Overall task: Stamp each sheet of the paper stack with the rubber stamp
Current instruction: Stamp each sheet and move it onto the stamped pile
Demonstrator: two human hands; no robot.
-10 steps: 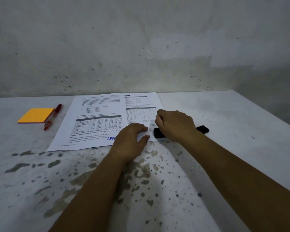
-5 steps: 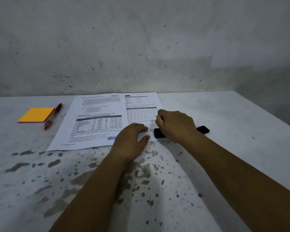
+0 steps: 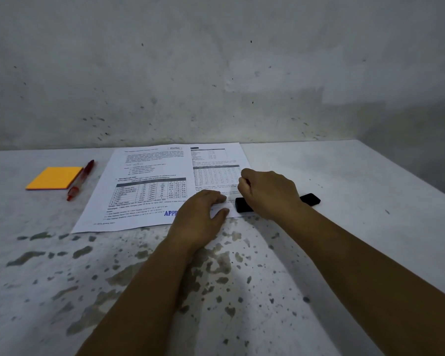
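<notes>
Two printed sheets lie side by side at the back of the table. The left sheet [image 3: 144, 186] carries a blue stamp mark [image 3: 170, 213] near its lower edge. My left hand [image 3: 201, 214] lies flat on the lower part of the right sheet [image 3: 216, 160] and holds it down. My right hand [image 3: 269, 192] is closed in a fist at that sheet's right edge, gripping the rubber stamp, which the fingers almost wholly hide. A long black bar [image 3: 310, 199], perhaps the ink pad, lies on the table under that hand, with both ends showing.
An orange sticky-note pad [image 3: 54, 178] and a red pen [image 3: 80, 179] lie left of the sheets. The white table [image 3: 370, 181] is stained with dark flecks towards me. A grey wall stands right behind it, and the table's right edge runs diagonally.
</notes>
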